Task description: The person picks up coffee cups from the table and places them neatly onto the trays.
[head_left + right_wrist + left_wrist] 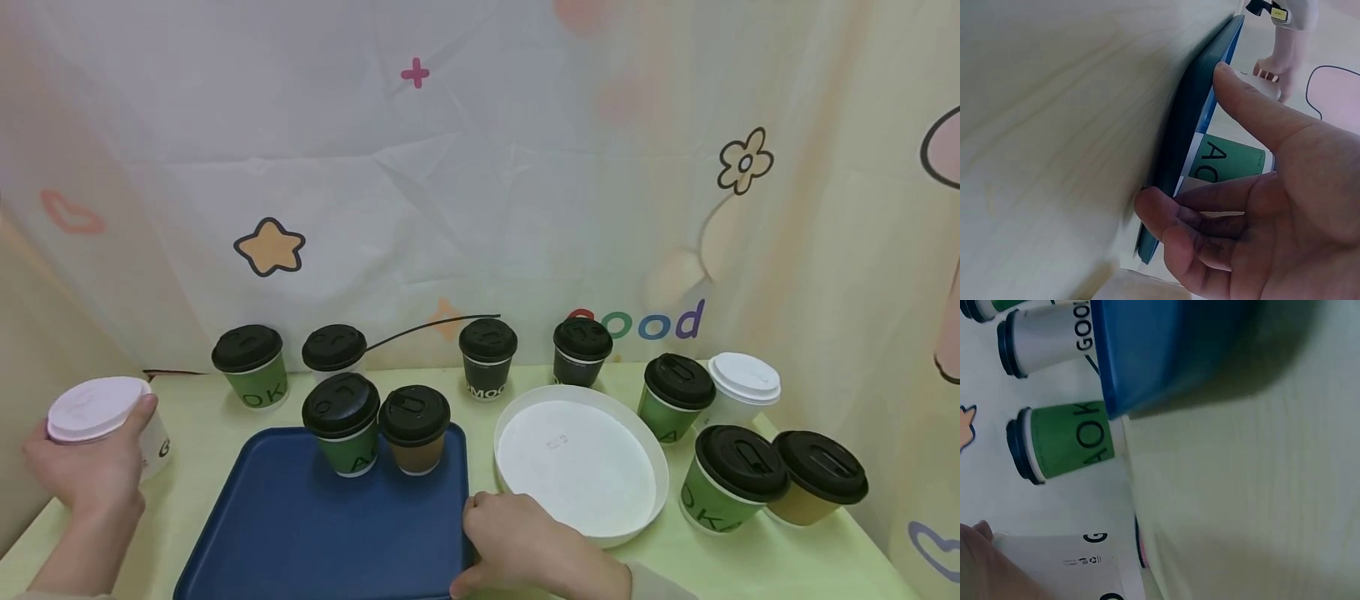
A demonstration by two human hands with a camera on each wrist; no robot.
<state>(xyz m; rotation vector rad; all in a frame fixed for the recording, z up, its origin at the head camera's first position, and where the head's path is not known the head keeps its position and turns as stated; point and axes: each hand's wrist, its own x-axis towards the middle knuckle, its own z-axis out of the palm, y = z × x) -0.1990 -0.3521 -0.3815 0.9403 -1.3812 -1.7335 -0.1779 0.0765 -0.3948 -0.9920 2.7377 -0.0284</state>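
At the far left my left hand (90,467) grips a white paper cup (155,446) with a white lid; the lettered side of this cup (1072,562) shows in the left wrist view. My right hand (525,533) holds the right edge of a blue tray (322,533), its thumb (1260,106) on the rim and curled fingers at the side. Near the tray's back edge stand a green cup (348,442) and a brown cup (416,458), both upright with black lids.
A round white tray (656,492) lies right of the blue one. Behind stand a green cup (258,385), a white cup (333,350) and two dark cups. More cups, including a green cup (720,493) and a brown cup (806,504), crowd the right. A curtain (480,208) hangs behind.
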